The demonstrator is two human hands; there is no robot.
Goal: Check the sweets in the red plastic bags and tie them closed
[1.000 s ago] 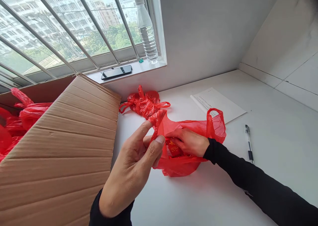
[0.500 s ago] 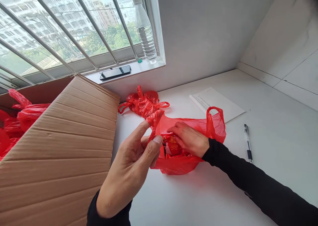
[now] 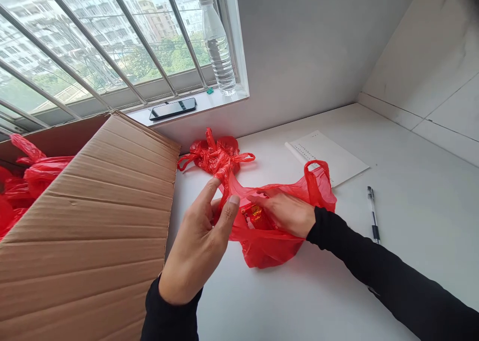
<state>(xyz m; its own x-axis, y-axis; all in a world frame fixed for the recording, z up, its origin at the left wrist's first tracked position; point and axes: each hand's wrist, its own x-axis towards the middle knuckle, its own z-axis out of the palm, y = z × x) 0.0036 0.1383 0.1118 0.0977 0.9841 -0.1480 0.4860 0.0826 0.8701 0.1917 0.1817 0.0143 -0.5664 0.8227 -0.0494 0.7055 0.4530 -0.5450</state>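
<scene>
My left hand (image 3: 204, 236) pinches one handle of a thin red plastic bag (image 3: 271, 248) between thumb and fingers and pulls it out to the left. The bag sits on the white table with its mouth spread wide. Inside lie shiny red packets with gold print (image 3: 256, 216). My right hand (image 3: 290, 212) reaches into the bag from the right, its forefinger stretched out just above the packets. Its other fingers are partly hidden by the bag and packets. The bag's second handle loop (image 3: 311, 173) stands up behind my right wrist.
A tied red bag (image 3: 215, 155) lies behind, against the wall. At left stands a cardboard box (image 3: 112, 206) with more red bags (image 3: 45, 173) inside. Paper (image 3: 333, 156) and a pen (image 3: 373, 213) lie to the right. A phone (image 3: 172, 109) and water bottle (image 3: 220, 51) occupy the windowsill.
My left hand has shifted slightly left, drawing the bag's handle with it and stretching the mouth. The bag's right handle has also moved a little left. My right hand stays inside the bag.
</scene>
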